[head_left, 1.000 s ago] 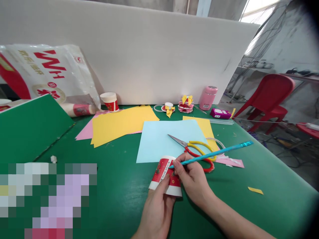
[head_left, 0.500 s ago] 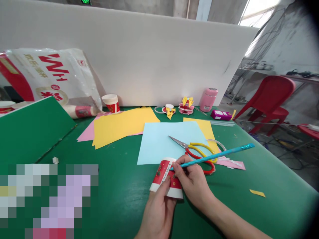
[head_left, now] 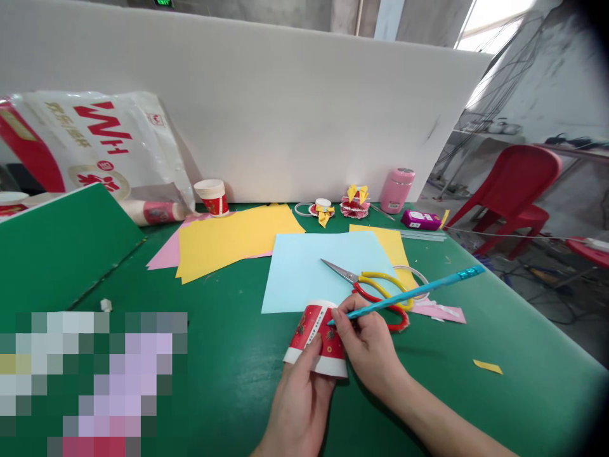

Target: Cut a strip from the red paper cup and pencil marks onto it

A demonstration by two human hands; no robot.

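A red and white paper cup (head_left: 330,348) is upside down in my left hand (head_left: 302,397), the thumb on its printed side and the other fingers out of sight behind and inside it. My right hand (head_left: 368,343) pinches a blue pencil (head_left: 409,294), whose tip meets the cup's red side beside a white printed strip. Just beyond my right hand, scissors (head_left: 361,279) with one yellow and one red handle lie partly on a light blue sheet of paper (head_left: 299,266).
Yellow sheets (head_left: 233,238) lie behind on the green table. Along the white board stand another paper cup (head_left: 212,197), a small paper craft (head_left: 355,202) and a pink bottle (head_left: 398,190). At left are a plastic bag (head_left: 118,143) and a green board (head_left: 61,244). A yellow scrap (head_left: 488,366) lies at right.
The pencil tip has shifted slightly right and away from the white strip on the cup. My left hand has turned the cup a little. Both hands keep their holds.
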